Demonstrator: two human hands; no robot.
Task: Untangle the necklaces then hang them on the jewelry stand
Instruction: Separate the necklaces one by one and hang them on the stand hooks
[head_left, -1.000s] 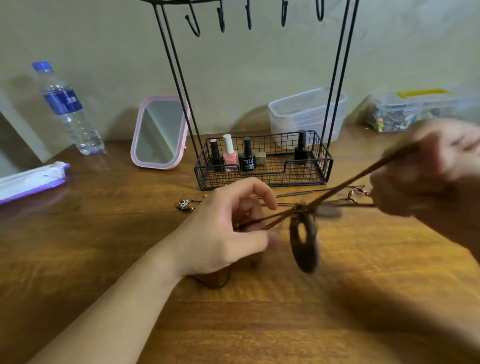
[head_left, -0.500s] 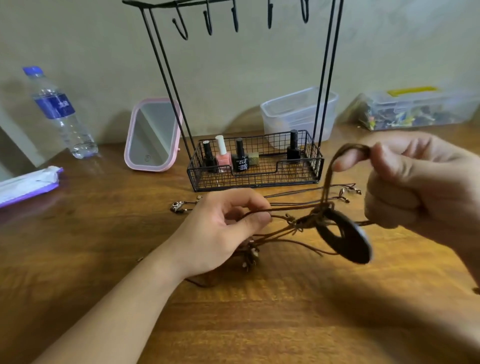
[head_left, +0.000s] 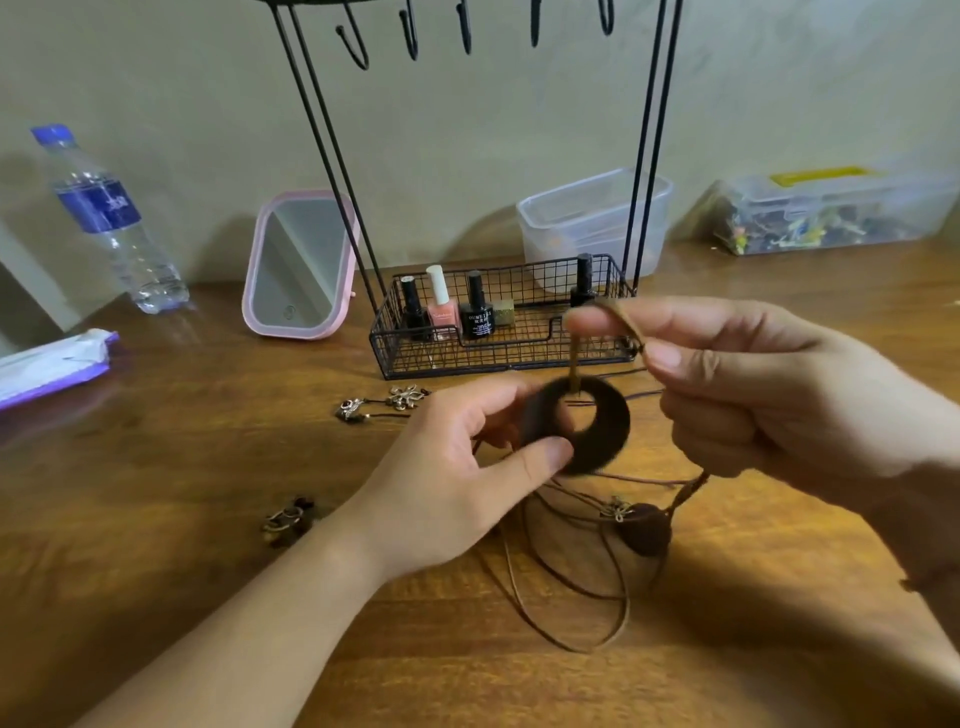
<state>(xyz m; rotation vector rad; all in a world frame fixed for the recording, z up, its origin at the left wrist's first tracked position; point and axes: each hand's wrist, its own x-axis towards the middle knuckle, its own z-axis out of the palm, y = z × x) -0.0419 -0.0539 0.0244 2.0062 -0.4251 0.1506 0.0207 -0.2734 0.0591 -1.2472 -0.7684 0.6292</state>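
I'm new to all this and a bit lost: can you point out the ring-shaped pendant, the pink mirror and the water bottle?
ring-shaped pendant (head_left: 602, 447): head view, on its dark lower right band.
pink mirror (head_left: 298, 270): head view, on the glass centre.
water bottle (head_left: 98, 205): head view, on its blue label.

A glossy brown wooden desk (head_left: 156, 519) with visible grain meets a plain, matte beige plaster wall (head_left: 467, 130) along its far edge, under soft, dim, even light.
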